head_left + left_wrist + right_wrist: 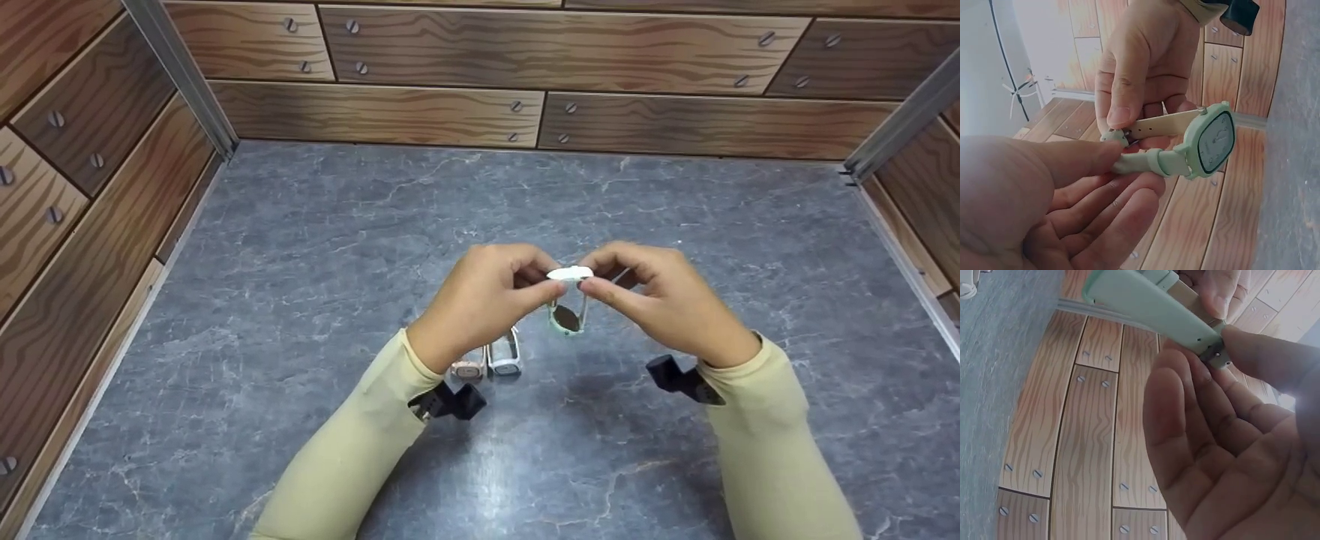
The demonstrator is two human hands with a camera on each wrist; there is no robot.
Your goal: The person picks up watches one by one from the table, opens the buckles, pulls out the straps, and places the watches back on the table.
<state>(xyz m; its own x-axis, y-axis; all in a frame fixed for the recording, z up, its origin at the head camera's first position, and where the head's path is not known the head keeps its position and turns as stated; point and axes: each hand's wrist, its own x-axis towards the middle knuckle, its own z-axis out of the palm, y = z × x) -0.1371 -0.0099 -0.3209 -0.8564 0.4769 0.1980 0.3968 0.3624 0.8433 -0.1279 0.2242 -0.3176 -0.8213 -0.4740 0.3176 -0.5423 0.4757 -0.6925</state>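
Observation:
A pale green wristwatch point(1216, 140) with a rounded square face hangs below both hands, its strap looped up between them. My left hand point(499, 289) pinches one strap end between thumb and fingers. On the other side my right hand point(652, 292) pinches the strap beside the buckle point(1216, 351). In the left wrist view the pin buckle and strap holes sit right between the two thumbs. The watch face points down and away from the hands. Beneath the left hand, a white watch point(505, 358) and a pinkish watch point(469, 367) stand side by side on the table.
The grey marbled tabletop point(315, 247) spreads around the hands. Wood-patterned panels point(555, 52) wall it at the back and both sides, with metal posts point(187, 75) in the corners. Black wrist cameras point(457, 401) sit on both forearms.

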